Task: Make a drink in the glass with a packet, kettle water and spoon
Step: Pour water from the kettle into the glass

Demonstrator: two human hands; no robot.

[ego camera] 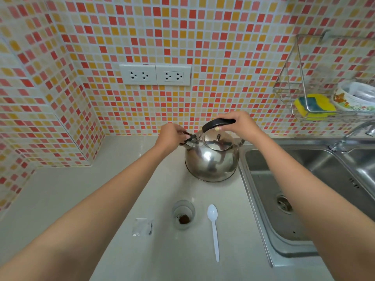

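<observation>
A shiny steel kettle (211, 161) stands on the pale counter near the back wall. My right hand (239, 123) grips its black handle from above. My left hand (172, 135) pinches the black cap on the kettle's spout. Nearer to me stands a small clear glass (183, 213) with brown powder at its bottom. A torn clear packet (142, 227) lies flat to the left of the glass. A white plastic spoon (214, 230) lies to the right of the glass, bowl end away from me.
A steel sink (304, 179) with a drain borders the counter on the right, its tap (357, 132) at the back. A wire rack (324, 92) on the tiled wall holds a yellow sponge and a bowl. Two double sockets (155, 75) sit on the wall behind the kettle.
</observation>
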